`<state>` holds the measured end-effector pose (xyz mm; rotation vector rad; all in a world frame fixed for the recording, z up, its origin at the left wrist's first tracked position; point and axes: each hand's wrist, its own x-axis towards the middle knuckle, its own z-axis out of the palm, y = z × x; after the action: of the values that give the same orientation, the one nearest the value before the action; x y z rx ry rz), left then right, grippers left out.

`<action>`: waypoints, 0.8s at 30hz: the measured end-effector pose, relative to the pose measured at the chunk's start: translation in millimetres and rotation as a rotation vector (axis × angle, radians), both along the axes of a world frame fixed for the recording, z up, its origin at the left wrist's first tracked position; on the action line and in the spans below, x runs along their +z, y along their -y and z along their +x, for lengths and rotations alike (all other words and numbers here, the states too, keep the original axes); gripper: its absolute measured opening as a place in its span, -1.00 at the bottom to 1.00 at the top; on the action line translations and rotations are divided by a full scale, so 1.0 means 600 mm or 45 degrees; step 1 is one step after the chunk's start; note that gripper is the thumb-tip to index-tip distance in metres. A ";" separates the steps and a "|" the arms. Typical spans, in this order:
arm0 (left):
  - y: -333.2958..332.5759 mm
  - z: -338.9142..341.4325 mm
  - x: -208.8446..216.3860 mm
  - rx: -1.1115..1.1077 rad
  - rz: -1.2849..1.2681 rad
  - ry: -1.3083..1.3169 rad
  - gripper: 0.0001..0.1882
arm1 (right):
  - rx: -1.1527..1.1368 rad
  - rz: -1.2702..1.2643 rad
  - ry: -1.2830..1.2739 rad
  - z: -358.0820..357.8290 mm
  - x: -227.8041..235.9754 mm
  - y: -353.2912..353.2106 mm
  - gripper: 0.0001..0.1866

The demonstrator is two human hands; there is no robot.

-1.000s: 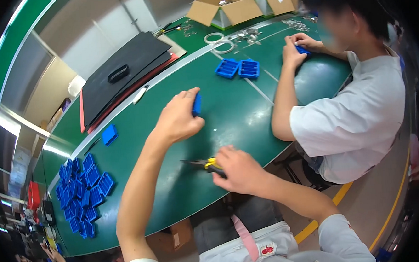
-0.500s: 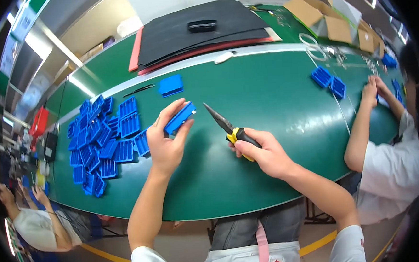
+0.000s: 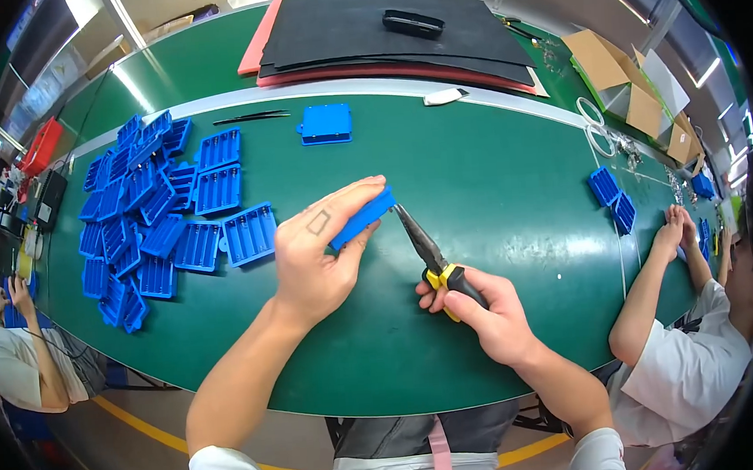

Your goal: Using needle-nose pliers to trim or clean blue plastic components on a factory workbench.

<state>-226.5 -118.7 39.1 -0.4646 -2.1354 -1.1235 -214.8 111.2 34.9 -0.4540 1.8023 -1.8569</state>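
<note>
My left hand (image 3: 321,251) is closed on a blue plastic battery holder (image 3: 365,218), tilted with its narrow side toward the right. My right hand (image 3: 489,310) grips long-nose pliers (image 3: 429,253) with black and yellow handles. The pliers' tips meet the upper right end of the holder; whether they pinch anything there is too small to tell. Left of my left hand lies a heap of blue battery holders (image 3: 141,198), most with their slotted sides up. Another blue holder (image 3: 327,123) lies face down beyond my hands, beside black tweezers (image 3: 251,117).
Black sheets (image 3: 382,41) over red ones lie at the back, with a black case (image 3: 414,23) on top. A white-handled tool (image 3: 446,97) is near them. At right are two blue holders (image 3: 611,201), cardboard boxes (image 3: 613,78) and a co-worker's hands (image 3: 671,230). Another person sits far left.
The pliers have come up to the end of the battery holder, which was apart from them. My left hand has turned, showing more of its back. The whole view has shifted.
</note>
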 end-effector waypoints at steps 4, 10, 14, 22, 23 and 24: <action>0.001 0.001 -0.002 0.017 0.024 0.026 -0.60 | -0.003 0.002 0.000 0.001 -0.001 -0.002 -0.77; 0.004 -0.002 -0.006 -0.006 0.008 0.027 -0.61 | 0.036 0.037 -0.055 0.001 -0.003 -0.002 -0.79; 0.003 -0.002 -0.005 -0.023 -0.034 0.026 -0.62 | 0.054 0.052 -0.107 0.002 -0.003 -0.002 -0.79; 0.002 0.000 0.000 -0.012 0.004 0.017 -0.62 | 0.027 0.043 -0.064 0.005 0.002 0.001 -0.76; 0.002 0.000 0.001 -0.009 0.003 0.017 -0.62 | 0.029 0.043 -0.065 0.005 0.003 0.001 -0.76; 0.002 -0.001 0.001 -0.016 -0.020 0.004 -0.62 | 0.024 0.044 -0.046 0.005 0.004 0.001 -0.76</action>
<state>-227.0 -119.6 39.5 -0.4840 -2.1483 -1.1161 -211.9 110.4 37.2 -0.4937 1.8444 -1.8133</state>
